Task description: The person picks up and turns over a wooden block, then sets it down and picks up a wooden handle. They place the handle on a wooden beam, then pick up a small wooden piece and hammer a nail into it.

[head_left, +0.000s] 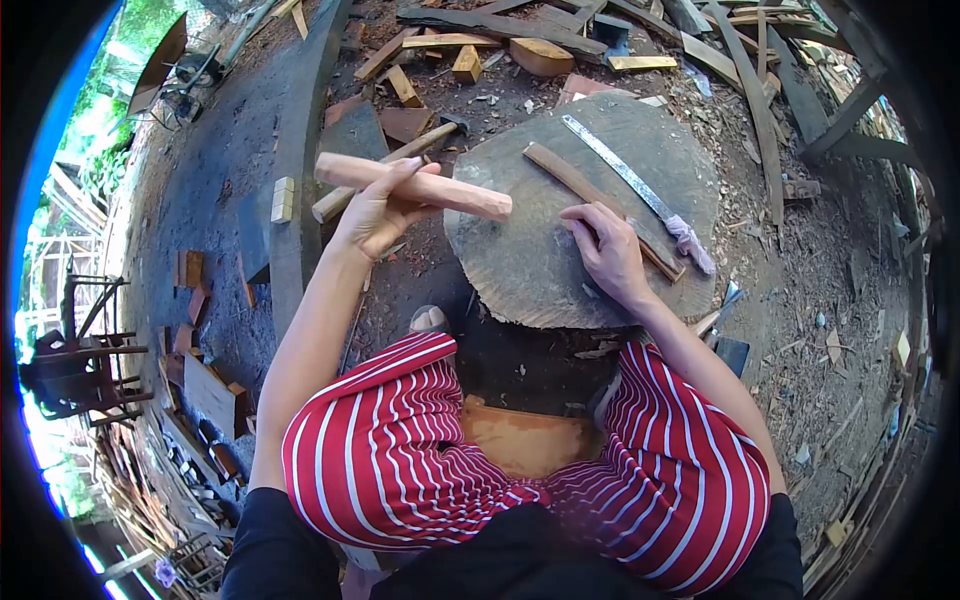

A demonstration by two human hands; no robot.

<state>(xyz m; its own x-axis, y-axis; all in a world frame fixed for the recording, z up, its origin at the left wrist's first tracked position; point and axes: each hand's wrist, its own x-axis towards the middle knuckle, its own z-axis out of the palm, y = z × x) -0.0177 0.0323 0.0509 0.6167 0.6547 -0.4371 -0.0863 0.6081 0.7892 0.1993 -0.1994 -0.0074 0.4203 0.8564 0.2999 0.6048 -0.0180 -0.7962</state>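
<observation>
This looks like a rough outdoor woodworking spot: around the tree stump [490,240] (a flat-topped one, used as a bench) lie wood offcuts [540,57], chips on bare dirt [800,330], and a long blade [615,162] on top.

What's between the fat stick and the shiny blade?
A brown wooden strip on the stump, with the right hand by it; the head view shows that.

- Black top [520,555], its dark sleeves [275,545] leaving the forearms [312,335] bare
- Loose red trousers [370,440] with thin white stripes, creased into folds
- Left foot [430,318] partly hidden, its footwear unclear
</observation>
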